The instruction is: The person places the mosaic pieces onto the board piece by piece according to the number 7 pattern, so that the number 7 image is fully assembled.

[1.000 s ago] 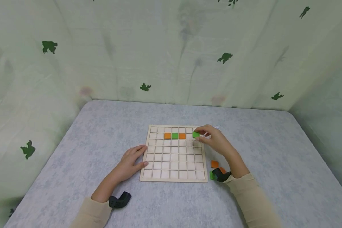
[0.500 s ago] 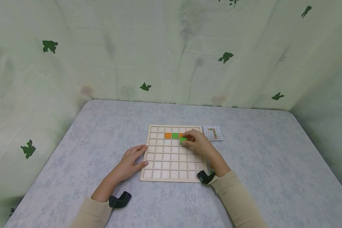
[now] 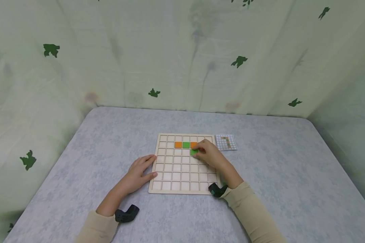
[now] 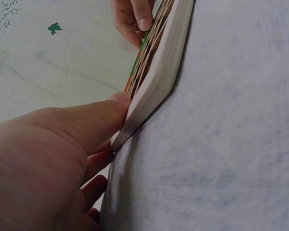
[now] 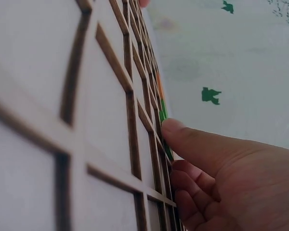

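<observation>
A wooden grid board (image 3: 173, 193) lies on the table. Two orange tiles, the left one (image 3: 178, 144) and the right one (image 3: 193, 144), sit in its second row with a green tile (image 3: 186, 145) between them. My right hand (image 3: 211, 156) pinches another green tile (image 3: 193, 152) between thumb and fingers, at the cell just below the right orange tile. In the right wrist view the thumb (image 5: 173, 126) is right at the grid surface. My left hand (image 3: 137, 172) rests along the board's left edge, thumb and fingers spread and touching the rim.
A small pattern card (image 3: 226, 142) with a printed coloured grid lies by the board's upper right corner. My right forearm mostly hides the loose tiles right of the board. Each wrist carries a black device, the left one (image 3: 127, 213) over the table (image 3: 292, 175).
My right hand has carried the green tile leftward across the board and lowered it to the cell under the right orange tile. The pattern card has come into full view. My left hand stays put.
</observation>
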Motion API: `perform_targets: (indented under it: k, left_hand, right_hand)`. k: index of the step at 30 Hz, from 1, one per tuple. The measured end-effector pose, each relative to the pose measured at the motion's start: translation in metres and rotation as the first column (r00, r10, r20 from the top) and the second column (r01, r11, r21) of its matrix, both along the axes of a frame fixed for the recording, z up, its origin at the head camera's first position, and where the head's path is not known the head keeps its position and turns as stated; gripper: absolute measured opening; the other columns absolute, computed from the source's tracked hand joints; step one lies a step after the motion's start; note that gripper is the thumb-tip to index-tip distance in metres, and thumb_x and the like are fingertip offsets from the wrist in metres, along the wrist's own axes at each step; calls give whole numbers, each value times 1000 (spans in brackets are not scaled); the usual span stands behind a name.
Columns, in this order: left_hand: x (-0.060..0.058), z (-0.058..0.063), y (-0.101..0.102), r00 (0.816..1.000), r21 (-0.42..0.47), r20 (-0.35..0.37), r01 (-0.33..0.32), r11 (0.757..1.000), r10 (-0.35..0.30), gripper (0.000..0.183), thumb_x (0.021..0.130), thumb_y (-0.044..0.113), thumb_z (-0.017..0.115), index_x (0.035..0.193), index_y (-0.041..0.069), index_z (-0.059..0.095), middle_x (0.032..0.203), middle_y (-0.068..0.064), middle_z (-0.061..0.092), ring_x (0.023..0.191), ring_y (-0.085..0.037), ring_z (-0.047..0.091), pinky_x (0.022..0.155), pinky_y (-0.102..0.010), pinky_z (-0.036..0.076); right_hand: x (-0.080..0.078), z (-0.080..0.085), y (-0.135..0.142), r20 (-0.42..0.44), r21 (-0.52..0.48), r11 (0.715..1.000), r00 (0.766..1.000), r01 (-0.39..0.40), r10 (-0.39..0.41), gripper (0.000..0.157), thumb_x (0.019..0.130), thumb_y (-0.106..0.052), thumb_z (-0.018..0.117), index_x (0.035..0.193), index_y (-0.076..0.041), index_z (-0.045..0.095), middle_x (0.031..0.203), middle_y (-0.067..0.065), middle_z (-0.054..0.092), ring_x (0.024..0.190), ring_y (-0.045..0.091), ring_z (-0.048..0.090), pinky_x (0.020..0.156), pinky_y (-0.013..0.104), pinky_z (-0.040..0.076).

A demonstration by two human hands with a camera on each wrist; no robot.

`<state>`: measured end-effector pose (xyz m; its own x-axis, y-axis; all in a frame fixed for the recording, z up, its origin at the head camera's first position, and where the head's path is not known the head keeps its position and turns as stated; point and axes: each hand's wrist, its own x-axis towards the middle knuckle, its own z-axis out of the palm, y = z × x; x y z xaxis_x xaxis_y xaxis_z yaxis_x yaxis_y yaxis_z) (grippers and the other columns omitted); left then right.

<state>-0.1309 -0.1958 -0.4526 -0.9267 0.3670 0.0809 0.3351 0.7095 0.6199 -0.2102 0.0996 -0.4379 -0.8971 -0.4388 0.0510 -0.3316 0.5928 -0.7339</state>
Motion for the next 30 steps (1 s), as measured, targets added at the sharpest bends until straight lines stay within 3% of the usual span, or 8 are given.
perform_targets:
  k: [7,13,17,25,30]
  left_hand:
    - [1,1,0,1000,4,2,-1,1000,1,65,86,28,62,139,2,32,140,-15,31,128,-31,23,99,-51,18]
    - [2,3,2,1000,4,2,-6,1000,6,65,86,26,62,138,2,33,140,-15,31,128,-32,23,99,-51,17]
    - [2,3,2,1000,0,0,-6,1000,6,65,86,26,62,138,1,33,140,-16,31,127,-32,23,99,-51,17]
    - [1,1,0,1000,1,-5,-6,1000,6,65,86,28,62,138,2,33,140,-15,31,127,-31,24,100,-51,17]
    - [1,2,0,1000,4,3,-12,1000,12,65,86,28,62,138,2,33,140,-14,31,128,-31,23,100,-51,17]
  right_hand:
    - [4,16,4,13,-13,1000,1000,-10,11,37,83,-17,66,118,-8,59,108,5,55,94,18,50,80,33,43]
    - [17,36,25,-77,-69,997,997,-17,11,44,84,-18,65,124,-6,53,116,11,53,101,25,50,84,39,42]
    - [29,42,44,-108,-49,999,994,5,-10,45,83,-21,66,124,-9,53,118,9,53,102,28,49,85,43,42]
    - [54,25,82,-66,23,999,998,25,-24,47,81,-16,68,124,-7,53,117,6,53,101,26,50,84,42,42]
    - [64,12,97,-29,47,999,1000,-6,7,44,79,-10,69,120,-3,55,114,8,55,97,24,51,83,40,43]
